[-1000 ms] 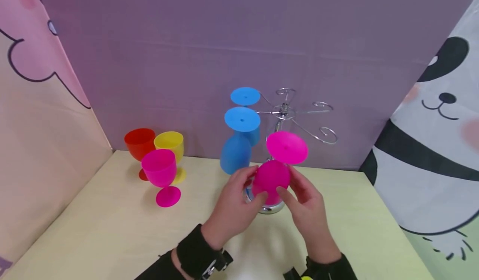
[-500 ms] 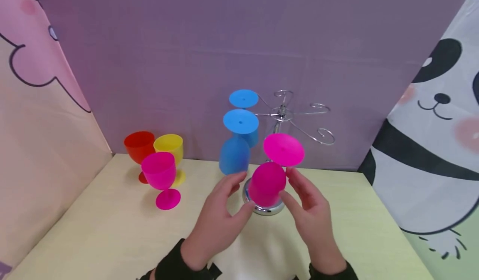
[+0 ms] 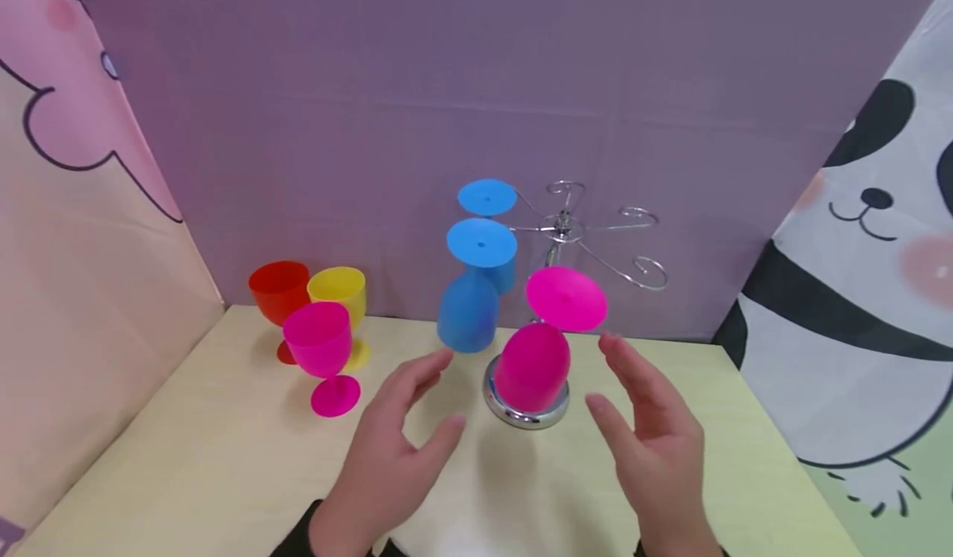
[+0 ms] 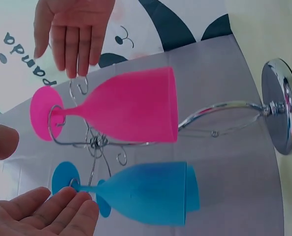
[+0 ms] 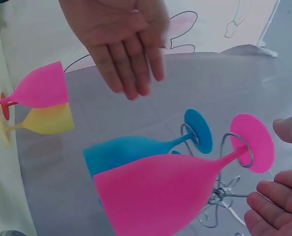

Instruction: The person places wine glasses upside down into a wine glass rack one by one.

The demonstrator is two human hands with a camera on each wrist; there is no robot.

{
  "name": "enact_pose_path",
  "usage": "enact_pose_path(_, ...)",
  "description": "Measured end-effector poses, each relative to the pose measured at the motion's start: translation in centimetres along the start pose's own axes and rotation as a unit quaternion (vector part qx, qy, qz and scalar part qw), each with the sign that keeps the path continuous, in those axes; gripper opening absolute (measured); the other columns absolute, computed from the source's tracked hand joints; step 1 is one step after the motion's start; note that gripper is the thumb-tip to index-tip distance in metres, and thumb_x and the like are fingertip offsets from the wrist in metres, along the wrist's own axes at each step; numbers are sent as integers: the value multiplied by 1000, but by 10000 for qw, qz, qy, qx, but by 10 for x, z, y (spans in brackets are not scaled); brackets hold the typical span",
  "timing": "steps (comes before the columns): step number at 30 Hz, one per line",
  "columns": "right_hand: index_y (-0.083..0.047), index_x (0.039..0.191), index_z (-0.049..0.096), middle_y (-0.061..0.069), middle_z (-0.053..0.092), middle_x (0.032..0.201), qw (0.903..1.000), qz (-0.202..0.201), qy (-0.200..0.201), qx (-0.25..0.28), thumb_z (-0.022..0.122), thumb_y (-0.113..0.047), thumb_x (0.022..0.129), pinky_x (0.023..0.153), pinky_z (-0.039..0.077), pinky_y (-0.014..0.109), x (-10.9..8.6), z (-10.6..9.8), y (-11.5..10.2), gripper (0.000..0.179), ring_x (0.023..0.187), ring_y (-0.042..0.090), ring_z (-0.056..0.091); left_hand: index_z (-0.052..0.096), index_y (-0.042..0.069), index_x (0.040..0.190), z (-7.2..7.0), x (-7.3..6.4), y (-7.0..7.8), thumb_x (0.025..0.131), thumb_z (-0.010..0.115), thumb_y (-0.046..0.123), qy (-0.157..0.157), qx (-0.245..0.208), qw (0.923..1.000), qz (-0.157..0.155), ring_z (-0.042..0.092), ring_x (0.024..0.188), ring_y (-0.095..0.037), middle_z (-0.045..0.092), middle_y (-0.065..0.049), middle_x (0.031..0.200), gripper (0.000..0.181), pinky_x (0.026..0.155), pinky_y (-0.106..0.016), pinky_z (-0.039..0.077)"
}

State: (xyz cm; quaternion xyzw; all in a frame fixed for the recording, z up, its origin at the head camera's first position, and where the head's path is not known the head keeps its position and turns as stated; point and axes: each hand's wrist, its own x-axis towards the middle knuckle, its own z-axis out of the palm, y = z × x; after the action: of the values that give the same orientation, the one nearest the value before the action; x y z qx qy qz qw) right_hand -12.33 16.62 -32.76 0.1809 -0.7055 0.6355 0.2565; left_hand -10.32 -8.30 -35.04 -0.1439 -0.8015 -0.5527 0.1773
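A pink goblet (image 3: 533, 368) hangs upside down by its stem from a curled hook of the chrome wire rack (image 3: 563, 228), foot uppermost. Two blue goblets (image 3: 467, 313) hang the same way just to its left. My left hand (image 3: 390, 449) is held in the air left of the pink goblet, fingers spread and nothing in them. On the other side my right hand (image 3: 655, 441) is likewise apart from the goblet, fingers relaxed. In the left wrist view the pink goblet (image 4: 136, 104) shows its stem resting in the wire loop.
On the table's left stand a red goblet (image 3: 279, 290), a yellow goblet (image 3: 338, 292) and another pink goblet (image 3: 318, 340), all upright. The rack's round chrome base (image 3: 524, 416) sits on the pale table (image 3: 246, 474). Bare hooks (image 3: 649, 271) stick out to the right.
Both hands have let go of the hanging pink goblet and moved apart, left hand to the left and right hand to the right. The goblet stays on its hook.
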Motion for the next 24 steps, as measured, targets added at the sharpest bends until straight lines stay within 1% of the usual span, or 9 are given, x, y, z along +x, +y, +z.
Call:
enact_pose_path(5, 2, 137, 53, 20, 55, 136, 9989, -365, 44, 301, 60, 18, 84, 105, 42, 25, 0, -1, -2, 55, 129, 29, 49, 44, 26, 143, -12, 0, -8, 91, 70, 25, 189, 90, 9997, 127, 45, 129, -7, 47, 13, 141, 58, 104, -38, 44)
enact_pose_path(8, 1, 137, 53, 18, 55, 137, 9990, -291, 55, 323, 61, 17, 85, 105, 42, 26, 0, 1, 0, 55, 129, 30, 49, 44, 20, 144, -16, 4, -16, 90, 71, 23, 338, 310, 9987, 227, 46, 129, -11, 48, 8, 143, 60, 105, -42, 44)
enact_pose_path(10, -3, 137, 54, 13, 56, 137, 9997, -131, 64, 201, 62, 15, 86, 104, 42, 24, -1, 2, 2, 55, 129, 27, 49, 44, 18, 144, -20, 6, -24, 89, 72, 24, 553, 625, 9962, 244, 46, 128, -13, 48, 7, 142, 62, 103, -45, 45)
enact_pose_path(12, -1, 137, 54, 15, 56, 136, 9996, -187, 55, 204, 61, 16, 85, 104, 42, 24, -1, 2, 5, 55, 128, 27, 50, 45, 16, 144, -26, 10, -32, 87, 74, 20, 945, 889, 9909, 352, 46, 128, -15, 49, 5, 142, 64, 103, -42, 46)
enact_pose_path(14, 3, 136, 53, 19, 56, 136, 9988, -379, 39, 299, 61, 18, 85, 104, 42, 24, -1, 1, 6, 55, 128, 28, 50, 46, 12, 143, -36, 13, -41, 85, 75, 15, 1473, 1030, 9825, 486, 47, 128, -17, 50, 2, 141, 66, 101, -32, 47)
enact_pose_path(17, 9, 135, 51, 26, 54, 135, 9960, -732, 21, 513, 59, 20, 84, 105, 42, 25, 1, -2, 8, 53, 127, 30, 50, 47, 9, 143, -54, 19, -55, 82, 75, 3, 2250, 774, 9694, 610, 48, 128, -22, 51, -1, 140, 67, 100, -20, 45)
enact_pose_path(20, 12, 134, 50, 27, 54, 135, 9929, -920, 97, 742, 59, 22, 82, 105, 41, 26, 3, -8, 8, 54, 127, 30, 50, 42, 14, 146, -72, 22, -65, 80, 77, 5, 2715, 643, 9601, 213, 45, 130, -21, 47, 2, 143, 75, 102, -24, 44)
enact_pose_path(23, 17, 131, 49, 29, 53, 134, 9874, -1320, 222, 842, 60, 25, 79, 106, 41, 28, 6, -17, 9, 54, 127, 32, 50, 31, 23, 151, -88, 23, -76, 81, 79, 17, 2779, 639, 9567, -587, 35, 137, -18, 37, 6, 149, 86, 110, -36, 39)
enact_pose_path(24, 18, 130, 49, 29, 54, 133, 9863, -1502, 280, 629, 61, 25, 78, 106, 41, 28, 7, -20, 8, 55, 127, 31, 50, 25, 26, 153, -92, 23, -80, 82, 79, 21, 2716, 613, 9564, -886, 31, 139, -17, 33, 7, 152, 89, 111, -39, 38)
